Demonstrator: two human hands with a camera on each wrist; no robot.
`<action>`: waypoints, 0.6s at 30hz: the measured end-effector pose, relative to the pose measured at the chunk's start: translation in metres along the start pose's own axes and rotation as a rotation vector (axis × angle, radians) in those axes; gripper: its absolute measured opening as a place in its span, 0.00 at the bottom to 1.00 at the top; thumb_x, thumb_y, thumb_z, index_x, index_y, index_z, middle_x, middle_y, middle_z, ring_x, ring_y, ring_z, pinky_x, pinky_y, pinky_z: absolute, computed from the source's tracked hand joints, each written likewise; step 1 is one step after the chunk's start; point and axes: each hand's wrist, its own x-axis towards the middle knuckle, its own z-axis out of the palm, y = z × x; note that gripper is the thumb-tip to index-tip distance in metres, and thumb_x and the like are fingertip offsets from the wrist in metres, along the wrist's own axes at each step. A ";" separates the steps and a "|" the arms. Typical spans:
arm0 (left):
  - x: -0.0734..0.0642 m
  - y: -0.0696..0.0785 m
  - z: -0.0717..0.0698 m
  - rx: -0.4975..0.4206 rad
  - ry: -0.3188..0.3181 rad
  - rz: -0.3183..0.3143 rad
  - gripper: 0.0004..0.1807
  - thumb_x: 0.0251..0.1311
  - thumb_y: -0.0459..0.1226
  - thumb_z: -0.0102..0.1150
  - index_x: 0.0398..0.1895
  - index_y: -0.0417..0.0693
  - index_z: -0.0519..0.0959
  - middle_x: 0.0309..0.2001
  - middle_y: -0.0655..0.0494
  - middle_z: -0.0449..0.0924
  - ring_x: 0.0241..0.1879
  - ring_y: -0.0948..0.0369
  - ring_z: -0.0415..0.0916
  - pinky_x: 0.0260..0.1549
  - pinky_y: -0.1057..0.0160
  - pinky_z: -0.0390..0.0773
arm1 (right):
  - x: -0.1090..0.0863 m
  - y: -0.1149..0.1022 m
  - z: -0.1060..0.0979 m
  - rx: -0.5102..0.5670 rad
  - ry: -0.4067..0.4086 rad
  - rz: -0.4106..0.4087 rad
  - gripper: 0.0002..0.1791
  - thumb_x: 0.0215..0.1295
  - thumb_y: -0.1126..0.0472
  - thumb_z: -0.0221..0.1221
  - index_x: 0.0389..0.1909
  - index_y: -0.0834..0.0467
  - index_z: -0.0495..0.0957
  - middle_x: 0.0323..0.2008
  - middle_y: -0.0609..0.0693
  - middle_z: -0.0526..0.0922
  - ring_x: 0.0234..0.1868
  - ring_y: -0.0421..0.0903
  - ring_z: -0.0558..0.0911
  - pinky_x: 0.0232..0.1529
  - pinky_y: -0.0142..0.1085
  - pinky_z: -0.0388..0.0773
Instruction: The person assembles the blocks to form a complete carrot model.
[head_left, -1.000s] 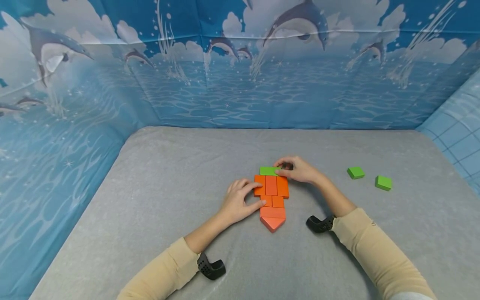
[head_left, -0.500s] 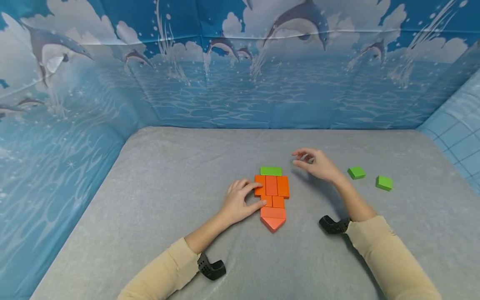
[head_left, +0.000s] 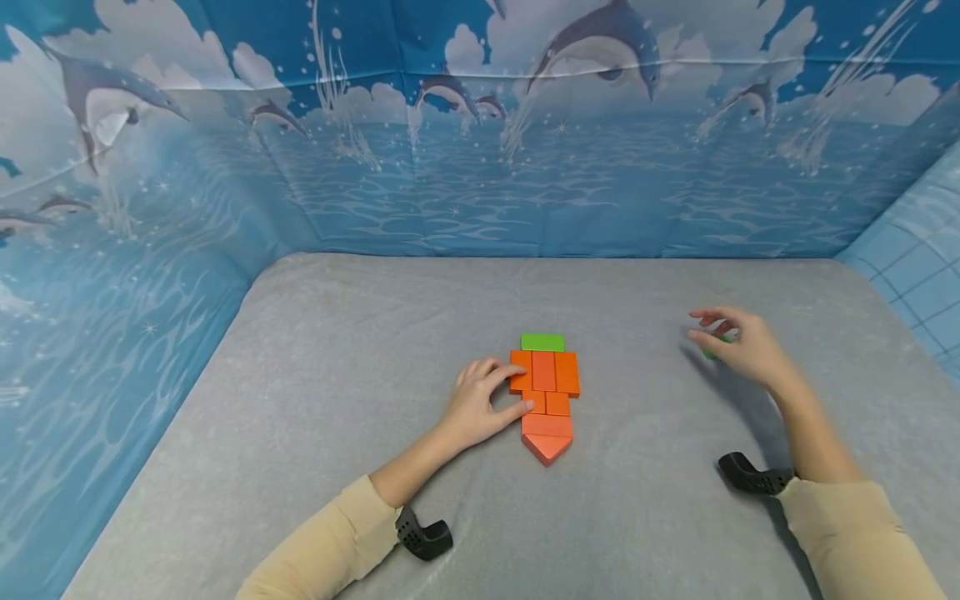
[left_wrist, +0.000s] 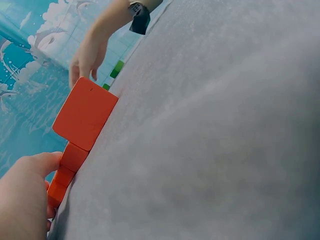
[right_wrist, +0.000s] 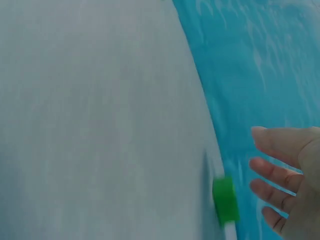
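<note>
Flat orange blocks [head_left: 543,371] lie joined on the grey cloth, with an orange triangular block [head_left: 547,448] at the near end and a green block [head_left: 542,342] at the far end. My left hand [head_left: 477,402] rests at their left side, thumb and a finger touching the orange blocks. In the left wrist view the thumb [left_wrist: 47,162] is against a small orange block [left_wrist: 74,157]. Off to the right, my right hand [head_left: 746,346] hovers over another green block [head_left: 708,354], mostly hidden by it. Apart from that block [right_wrist: 226,200], its fingers are spread and hold nothing.
Grey cloth [head_left: 375,333] covers the table. A blue dolphin-print curtain [head_left: 480,183] stands along the back and sides. Black curved devices sit at the left wrist [head_left: 423,535] and right wrist [head_left: 750,477]. A further green block [left_wrist: 117,69] shows in the left wrist view.
My right hand has left the green block at the far end and moved right, over the loose green blocks, which it now covers. My left hand has stayed in place.
</note>
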 end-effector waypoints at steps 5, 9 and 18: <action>0.000 0.000 0.000 0.001 0.003 0.001 0.25 0.51 0.52 0.61 0.52 0.52 0.76 0.43 0.55 0.73 0.47 0.57 0.65 0.53 0.53 0.61 | -0.012 0.014 -0.010 -0.073 0.009 0.014 0.21 0.63 0.59 0.57 0.52 0.69 0.71 0.43 0.68 0.71 0.42 0.62 0.68 0.34 0.52 0.65; 0.000 0.001 0.000 -0.009 0.004 -0.004 0.25 0.51 0.51 0.62 0.52 0.52 0.76 0.43 0.55 0.73 0.48 0.57 0.65 0.53 0.53 0.61 | -0.016 0.021 -0.011 -0.131 0.023 0.018 0.21 0.61 0.59 0.59 0.50 0.69 0.71 0.41 0.68 0.72 0.41 0.63 0.69 0.34 0.55 0.64; 0.000 0.000 0.001 -0.010 -0.001 -0.014 0.25 0.51 0.52 0.61 0.52 0.53 0.76 0.43 0.55 0.73 0.48 0.57 0.65 0.54 0.53 0.60 | -0.020 0.029 -0.002 -0.177 0.044 0.083 0.25 0.60 0.54 0.60 0.52 0.67 0.70 0.41 0.68 0.73 0.41 0.63 0.72 0.38 0.60 0.51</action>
